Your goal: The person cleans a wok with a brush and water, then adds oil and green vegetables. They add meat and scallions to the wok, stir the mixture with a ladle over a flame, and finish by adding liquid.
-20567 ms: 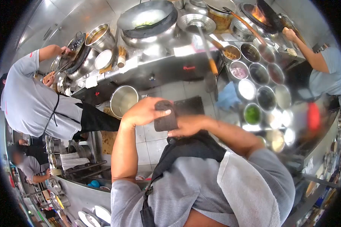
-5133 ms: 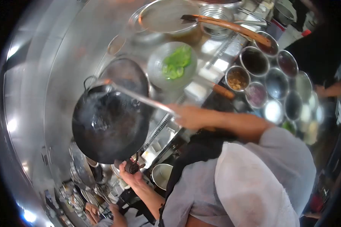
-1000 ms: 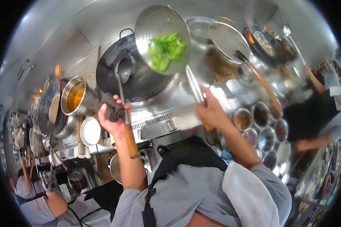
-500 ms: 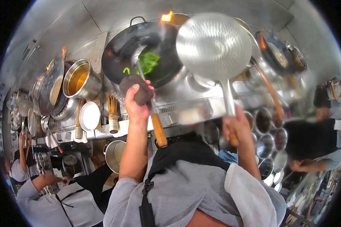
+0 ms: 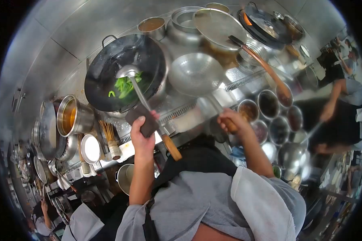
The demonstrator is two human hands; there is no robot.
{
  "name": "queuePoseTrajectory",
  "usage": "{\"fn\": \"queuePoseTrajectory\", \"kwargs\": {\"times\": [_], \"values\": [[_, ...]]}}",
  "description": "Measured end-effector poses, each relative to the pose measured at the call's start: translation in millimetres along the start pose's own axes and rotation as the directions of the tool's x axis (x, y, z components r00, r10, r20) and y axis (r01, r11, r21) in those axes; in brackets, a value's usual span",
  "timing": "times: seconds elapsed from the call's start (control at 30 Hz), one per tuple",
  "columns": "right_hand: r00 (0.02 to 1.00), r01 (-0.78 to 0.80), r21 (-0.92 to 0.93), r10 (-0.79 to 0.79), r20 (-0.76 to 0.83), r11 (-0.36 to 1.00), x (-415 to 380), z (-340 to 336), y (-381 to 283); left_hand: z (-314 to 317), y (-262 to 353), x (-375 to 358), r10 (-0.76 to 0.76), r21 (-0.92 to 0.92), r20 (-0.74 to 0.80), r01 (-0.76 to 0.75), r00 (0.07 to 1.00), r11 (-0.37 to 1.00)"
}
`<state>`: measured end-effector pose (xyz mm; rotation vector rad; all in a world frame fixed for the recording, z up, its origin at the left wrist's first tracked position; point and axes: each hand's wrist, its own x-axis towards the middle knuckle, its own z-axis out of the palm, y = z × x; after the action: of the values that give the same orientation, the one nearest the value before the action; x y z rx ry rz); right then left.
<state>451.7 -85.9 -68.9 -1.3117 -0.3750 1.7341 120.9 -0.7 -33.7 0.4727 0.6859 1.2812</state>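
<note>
A black wok (image 5: pixel 104 68) sits at the upper left of centre with green vegetables (image 5: pixel 126 86) inside. My left hand (image 5: pixel 142 134) is closed round a dark folded cloth (image 5: pixel 142 120), held against the handle of a ladle (image 5: pixel 128 71). The ladle's bowl is over the greens, and its wooden end sticks out below the hand. My right hand (image 5: pixel 234 122) grips the wooden handle of a perforated strainer (image 5: pixel 196 74). The strainer's wide bowl is low, to the right of the wok.
A pot of amber liquid (image 5: pixel 70 116), a white bowl (image 5: pixel 91 149) and a bamboo brush (image 5: pixel 110 138) stand left. Several seasoning containers (image 5: pixel 268 104) and a wooden-handled tool (image 5: pixel 265 66) lie right. A co-worker's arm (image 5: pixel 332 100) holds a ladle at far right.
The strainer has come down from high in front of me to beside the wok. The view has shifted, the flame behind the wok is no longer visible, and the right co-worker's arm has moved.
</note>
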Motion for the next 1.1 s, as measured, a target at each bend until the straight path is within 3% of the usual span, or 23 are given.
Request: {"fn": "queuePoseTrajectory", "kwargs": {"times": [0.03,0.07,0.1,0.13,0.17,0.2,0.27,0.3,0.33,0.37,0.4,0.47,0.5,0.57,0.6,0.67,0.7,0.73,0.77,0.87,0.9,1.0,1.1], "values": [[0.998,0.012,-0.228,-0.027,-0.062,0.974,1.8,-0.7,-3.9,-2.9,2.5,-7.0,-0.004,0.002,-0.042,0.004,0.999,1.0],[0.999,0.012,-0.239,-0.025,-0.048,0.971,0.8,2.1,-8.2,-5.2,5.4,-13.1,0.011,-0.002,-0.05,-0.011,0.999,1.0],[0.932,0.204,-0.691,-0.353,-0.079,0.694,-3.9,8.2,-12.1,-7.1,9.5,-19.5,0.066,0.069,-0.043,-0.063,0.997,0.996],[0.776,0.24,-0.951,-0.627,0.067,0.196,-9.0,16.9,-19.6,-7.6,15.3,-23.9,0.122,0.141,-0.032,-0.116,0.992,0.983],[0.803,0.309,-0.887,-0.594,0.05,0.343,-25.4,44.4,-38.9,-3.2,25.7,-30.2,0.112,0.182,-0.039,-0.103,0.993,0.978],[0.803,0.321,-0.886,-0.592,0.068,0.333,-35.2,68.6,-50.3,-2.8,32.2,-31.1,0.128,0.179,-0.048,-0.117,0.991,0.977],[0.746,0.583,-0.731,-0.59,0.308,0.354,-44.2,111.7,-59.1,-1.7,44.5,-25.2,0.265,0.411,0.111,-0.287,0.958,0.866],[0.743,0.59,-0.731,-0.586,0.325,0.343,-39.0,131.1,-54.4,-0.1,52.3,-19.3,0.309,0.54,0.184,-0.358,0.933,0.762],[0.67,0.652,-0.75,-0.547,0.502,0.109,-33.2,149.9,-47.2,5.6,57.1,-13.1,0.347,0.63,0.231,-0.412,0.909,0.658],[0.593,0.693,-0.71,-0.462,0.66,-0.126,-27.6,165.9,-39.0,2.9,61.2,-0.5,0.363,0.768,0.31,-0.457,0.879,0.449],[0.589,0.696,-0.704,-0.451,0.671,-0.138,-19.3,177.9,-25.1,-1.1,64.6,12.6,0.357,0.853,0.387,-0.477,0.85,0.212],[0.779,0.584,-0.805,-0.208,0.592,-0.105,2.4,187.4,16.3,-2.9,62.9,29.0,0.277,0.902,0.432,-0.411,0.858,-0.135],[0.775,0.588,-0.799,-0.198,0.601,-0.122,11.8,184.1,35.9,-13.3,57.5,39.1,0.208,0.912,0.41,-0.403,0.888,-0.078],[0.826,0.516,-0.855,-0.296,0.48,0.054,26.4,172.2,73.6,-13.4,59.2,39.2,0.19,0.901,0.435,-0.425,0.88,-0.092],[0.826,0.515,-0.856,-0.291,0.483,0.041,28.8,165.2,87.3,-14.6,59.5,39.3,0.149,0.886,0.462,-0.45,0.874,-0.11],[0.883,0.455,-0.794,-0.322,0.342,0.403,25.5,150.1,105.9,-24.7,55.3,49.5,0.203,0.847,0.531,-0.522,0.823,-0.099],[0.884,0.453,-0.8,-0.318,0.343,0.393,17.5,149.8,109.0,-25.1,54.9,51.5,0.166,0.851,0.524,-0.523,0.836,-0.052],[0.96,0.28,-0.747,-0.185,0.21,0.603,8.5,149.1,110.9,-25.1,53.7,52.6,0.128,0.853,0.518,-0.521,0.846,-0.006],[0.995,0.073,-0.641,-0.017,0.094,0.764,-0.7,149.0,112.2,-25.5,50.9,50.4,0.192,0.842,0.523,-0.538,0.831,0.035],[0.99,0.139,-0.635,-0.116,0.078,0.76,-21.1,144.6,109.3,-23.5,50.7,30.9,0.285,0.84,0.487,-0.532,0.826,0.104],[0.989,0.144,-0.638,-0.119,0.083,0.756,-29.3,142.3,106.5,-15.6,61.4,13.2,0.19,0.863,0.465,-0.49,0.865,0.12],[0.985,0.168,-0.578,-0.123,0.118,0.799,-52.1,136.1,101.1,-22.0,58.5,-35.3,0.23,0.861,0.461,-0.495,0.857,0.119],[0.948,0.296,-0.768,-0.272,0.165,0.568,-62.0,117.3,91.9,-29.0,48.1,-80.6,0.275,0.853,0.449,-0.499,0.85,0.15]]}}
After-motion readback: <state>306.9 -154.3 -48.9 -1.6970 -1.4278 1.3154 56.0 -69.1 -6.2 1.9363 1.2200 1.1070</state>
